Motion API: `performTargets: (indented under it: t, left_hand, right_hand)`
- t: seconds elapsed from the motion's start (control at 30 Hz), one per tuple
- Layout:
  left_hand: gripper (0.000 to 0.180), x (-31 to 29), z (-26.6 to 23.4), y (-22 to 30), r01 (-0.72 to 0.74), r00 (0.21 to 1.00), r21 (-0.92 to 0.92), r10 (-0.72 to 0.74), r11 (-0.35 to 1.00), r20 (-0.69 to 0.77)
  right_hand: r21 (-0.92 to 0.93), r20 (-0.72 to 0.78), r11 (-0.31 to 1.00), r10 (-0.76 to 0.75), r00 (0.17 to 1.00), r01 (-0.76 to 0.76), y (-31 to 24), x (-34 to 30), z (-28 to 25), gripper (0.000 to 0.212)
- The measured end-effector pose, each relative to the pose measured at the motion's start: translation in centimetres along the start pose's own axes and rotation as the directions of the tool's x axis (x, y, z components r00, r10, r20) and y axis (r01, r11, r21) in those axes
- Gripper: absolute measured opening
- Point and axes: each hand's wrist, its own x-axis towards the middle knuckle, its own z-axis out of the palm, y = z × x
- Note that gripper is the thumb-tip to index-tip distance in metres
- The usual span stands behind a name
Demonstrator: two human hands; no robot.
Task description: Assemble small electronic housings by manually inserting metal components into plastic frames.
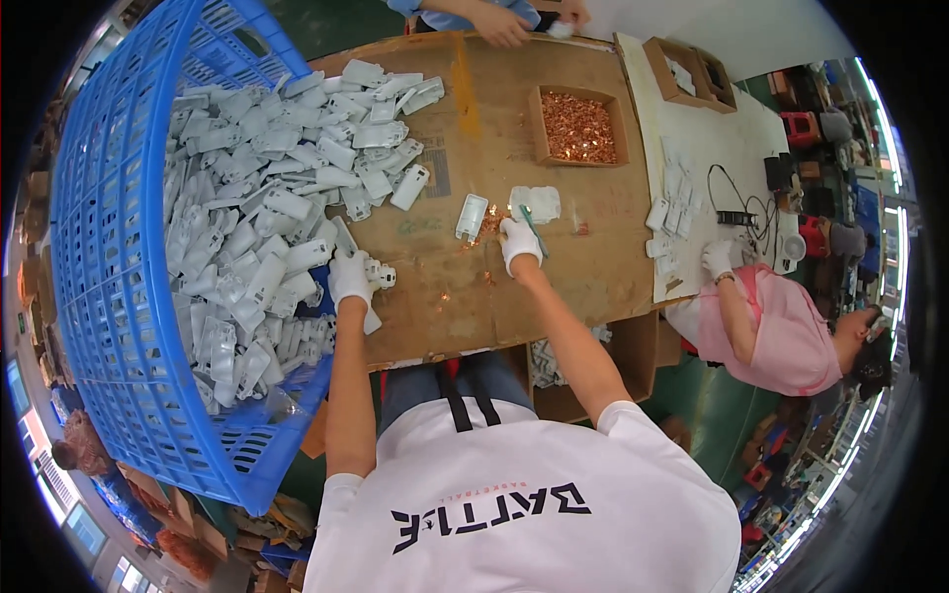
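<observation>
- Left hand [349, 278], white glove, at the left edge of the worktop [554, 267] where the blue crate [99, 257] tips its load over; fingers closed around a white plastic housing [379, 274].
- Right hand [517, 240], white glove, mid-worktop; fingers pinched on a thin green tool [531, 226], tip pointing away from the person.
- Two white housings lie loose just ahead of the right hand: one narrow [472, 216], one wider pair [535, 204]. Small copper bits scattered between them.
- Crate is tilted onto the worktop's left side, full of white housings [267, 198]; pile spills well onto the board, touching the left hand's area.
- Open room: bare brown board right of and in front of the right hand, up to the near edge; left side crowded.
- Shallow cardboard tray of copper parts [578, 127] sits at the far side, well apart from both hands.
- Pale sheet [712, 148] covers the right end of the worktop; rows of white pieces, two brown open boxes [692, 71] at the far corner, black cables.
- Another person in pink [781, 336] works at the right end, gloved hand on the sheet; a third person's hands [504, 20] at the far edge.
</observation>
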Motion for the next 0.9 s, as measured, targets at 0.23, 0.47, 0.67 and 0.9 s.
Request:
performTargets:
  t: [0.23,0.47,0.67,0.9]
  left_hand:
    - [0.013,0.0,3.1,-1.7,-0.035,0.983,0.107,0.054,0.994,-0.177]
    - [0.025,-4.5,2.5,-0.8,-0.045,0.973,-0.222,-0.007,0.974,-0.231]
    - [0.014,-10.6,-2.5,2.5,0.219,0.972,-0.975,0.077,0.033,0.221]
    - [0.019,-18.0,-6.8,8.4,0.477,0.861,-0.86,0.293,-0.18,0.416]
  right_hand:
    - [-0.104,0.067,0.987,0.127,0.99,-0.12,-0.6,0.4,0.0,0.018]
    - [-0.09,0.079,0.98,0.184,0.98,-0.177,-1.3,0.1,-1.8,0.021]
    - [0.423,0.08,0.906,-0.073,0.994,0.033,-6.0,-5.7,-6.2,0.017]
    - [0.81,0.359,0.556,-0.22,0.907,-0.186,-14.5,-22.9,-14.1,0.012]
